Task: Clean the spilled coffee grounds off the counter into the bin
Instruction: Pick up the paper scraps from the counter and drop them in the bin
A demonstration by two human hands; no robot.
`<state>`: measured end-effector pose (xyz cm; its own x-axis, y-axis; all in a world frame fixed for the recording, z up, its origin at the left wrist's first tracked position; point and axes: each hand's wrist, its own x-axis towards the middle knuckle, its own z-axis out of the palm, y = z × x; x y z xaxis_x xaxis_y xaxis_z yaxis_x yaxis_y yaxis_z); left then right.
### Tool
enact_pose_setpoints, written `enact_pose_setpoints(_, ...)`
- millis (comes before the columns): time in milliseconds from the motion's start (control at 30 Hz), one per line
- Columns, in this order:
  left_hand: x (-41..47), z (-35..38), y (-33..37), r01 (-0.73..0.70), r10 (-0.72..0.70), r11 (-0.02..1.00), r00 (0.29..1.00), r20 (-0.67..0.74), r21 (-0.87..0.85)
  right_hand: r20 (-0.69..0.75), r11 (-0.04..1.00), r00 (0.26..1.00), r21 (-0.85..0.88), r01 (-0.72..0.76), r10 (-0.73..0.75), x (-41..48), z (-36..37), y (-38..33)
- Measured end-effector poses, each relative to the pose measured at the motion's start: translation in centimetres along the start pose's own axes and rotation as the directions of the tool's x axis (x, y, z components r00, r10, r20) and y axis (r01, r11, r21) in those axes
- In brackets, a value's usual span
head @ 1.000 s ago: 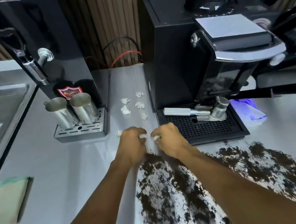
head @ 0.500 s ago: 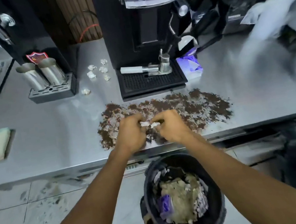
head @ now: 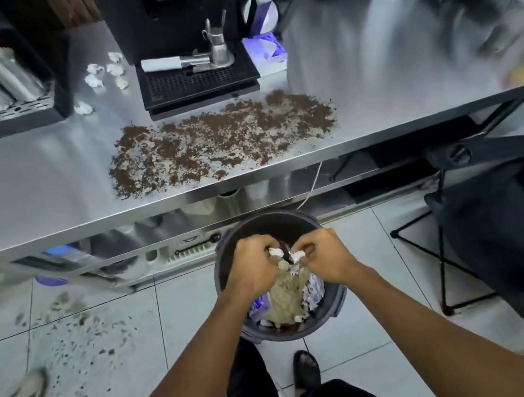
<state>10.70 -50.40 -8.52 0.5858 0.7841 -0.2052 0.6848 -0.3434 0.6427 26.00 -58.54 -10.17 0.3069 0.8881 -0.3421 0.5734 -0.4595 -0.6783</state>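
Coffee grounds [head: 221, 143] lie in a loose band on the counter [head: 31, 185], long axis running left to right along its front edge, just before the drip tray [head: 198, 78]. Over the bin [head: 337, 302], the left hand [head: 252, 269] and right hand [head: 325, 256] pinch white tissue scraps [head: 297, 255], which the curled fingers mostly hide.

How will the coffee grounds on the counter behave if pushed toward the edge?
The coffee grounds lie in a thin, patchy scatter, so they will probably spread rather than move as one heap. The counter looks smooth, so they likely slide easily; some may miss the bin.
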Motion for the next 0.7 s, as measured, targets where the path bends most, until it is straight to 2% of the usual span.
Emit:
enact_pose_setpoints(200, -1.8, 1.8, -1.1, 0.037, -0.044, 0.998, 0.989, 0.138, 0.054, 0.108, 0.997, 0.992, -0.029, -0.066, 0.069, -1.0, 2.5, 2.5)
enact_pose_setpoints(333, -1.6, 1.1, -2.5, 0.078, -0.085, 0.995, 0.988, 0.132, 0.058, 0.128, 0.992, 0.986, -0.076, -0.101, 0.110, -0.7, 2.3, 3.8)
enact_pose_setpoints(533, 0.4, -2.8, -4.0, 0.124, -0.124, 0.992, 0.992, 0.031, -0.004, 0.071, 0.999, 0.997, -0.046, -0.029, 0.032, 2.5, 0.0, -0.6)
enact_pose_setpoints(700, 5.1, -9.7, -5.2, 0.074, -0.079, 0.997, 0.985, -0.154, -0.037, 0.001, 0.992, 0.992, 0.018, 0.124, -0.124, 8.7, -0.7, -10.1)
